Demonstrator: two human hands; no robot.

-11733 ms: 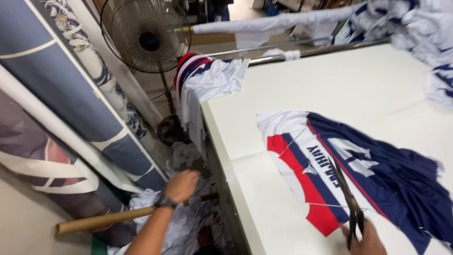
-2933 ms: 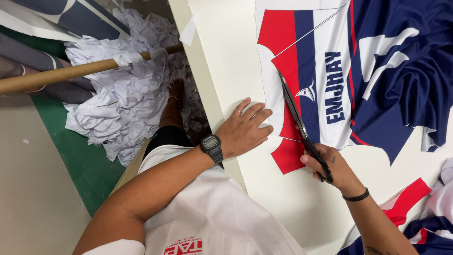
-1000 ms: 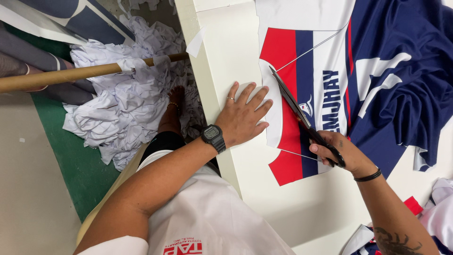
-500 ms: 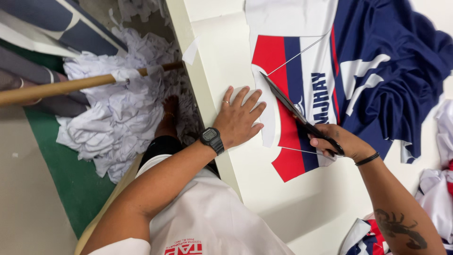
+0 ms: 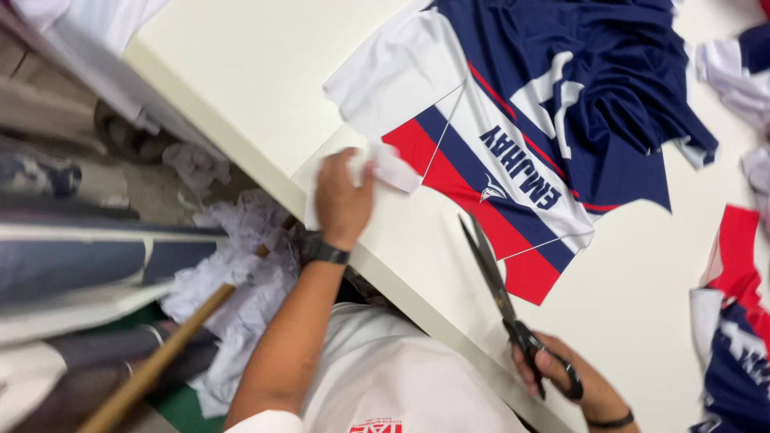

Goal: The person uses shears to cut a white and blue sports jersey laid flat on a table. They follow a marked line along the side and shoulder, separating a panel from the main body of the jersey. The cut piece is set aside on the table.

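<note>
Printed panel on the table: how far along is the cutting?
The printed panel has a cleanly cut left edge. The left hand grips a white offcut; the right hand holds the scissors off the fabric. White margin remains along the top.

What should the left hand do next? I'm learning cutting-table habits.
Probably drop the white scrap off the table edge. The left hand grips it right at that edge, above a heap of white offcuts, while the right hand holds the scissors clear of the printed fabric.
</note>
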